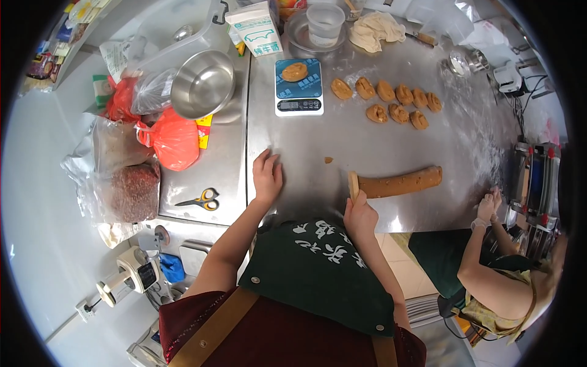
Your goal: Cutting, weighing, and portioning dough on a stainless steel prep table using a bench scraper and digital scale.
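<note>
Fig.: head view, steel table (367, 140) w/ dough work in progress. My left hand (267, 176) lies flat on the table, fingers spread and released, gripping nothing, near the table's front edge. My right hand (359, 211) is clenched round the lower end of a pale scraper (353, 184), held upright, its blade touching the left end of the dough log (402, 181). The log is brown, long, lying across the table from approx. 9 to 3 o'clock, just beyond my right hand at its 12–1 o'clock. A small dough crumb (328, 160) sits at 11 o'clock from the scraper, apart from it.

Further back at 12 o'clock: nine cut dough pieces (391, 101) in two rows. Left of them, a scale (298, 87) carries one dough piece (294, 71) on its platform. Beyond the scale: a carton (255, 27), a clear cup (324, 23) in a metal pan, and a dough lump (376, 29).

At 10 o'clock from my left hand: steel bowl (203, 84), red bags (173, 139); at 9 o'clock: yellow-handled scissors (200, 199). At 3 o'clock, a second person's hand (489, 205) rests at the table edge.
</note>
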The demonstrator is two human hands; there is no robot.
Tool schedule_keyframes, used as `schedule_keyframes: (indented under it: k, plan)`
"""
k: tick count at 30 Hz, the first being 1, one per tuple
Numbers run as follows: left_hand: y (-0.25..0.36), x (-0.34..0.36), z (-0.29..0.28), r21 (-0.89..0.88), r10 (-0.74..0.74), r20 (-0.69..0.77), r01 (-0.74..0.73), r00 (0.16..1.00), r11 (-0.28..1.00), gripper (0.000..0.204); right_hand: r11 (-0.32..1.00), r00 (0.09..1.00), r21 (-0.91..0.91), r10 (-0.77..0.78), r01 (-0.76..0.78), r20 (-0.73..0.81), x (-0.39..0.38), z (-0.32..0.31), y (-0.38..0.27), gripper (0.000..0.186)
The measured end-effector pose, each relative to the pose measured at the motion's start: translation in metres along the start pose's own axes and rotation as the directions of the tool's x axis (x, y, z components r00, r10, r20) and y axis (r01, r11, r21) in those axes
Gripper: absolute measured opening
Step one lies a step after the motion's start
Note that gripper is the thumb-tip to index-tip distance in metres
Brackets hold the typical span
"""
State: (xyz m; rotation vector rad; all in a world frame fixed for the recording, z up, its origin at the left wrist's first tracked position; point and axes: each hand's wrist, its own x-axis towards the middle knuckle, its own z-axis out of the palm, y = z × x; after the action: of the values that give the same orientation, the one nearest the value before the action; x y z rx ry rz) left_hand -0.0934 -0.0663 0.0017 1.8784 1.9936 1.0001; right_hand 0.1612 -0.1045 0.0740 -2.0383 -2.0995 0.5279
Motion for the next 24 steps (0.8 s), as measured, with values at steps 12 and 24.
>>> schedule_keyframes:
  k: [12, 24]
  plan:
    - [0.041, 0.199, 0.048, 0.087, 0.189, -0.074, -0.182, 0.979, 0.979, 0.057, 1.0, 0.999, 0.003, 0.029, -0.029, 0.032, -0.001, 0.003, 0.004, 0.033]
    - [0.021, 0.23, 0.078, -0.123, -0.054, -0.144, 0.036, 0.988, 0.992, 0.045, 0.948, 0.979, 0.262, -0.15, 0.183, -0.14, -0.014, -0.019, 0.024, 0.036]
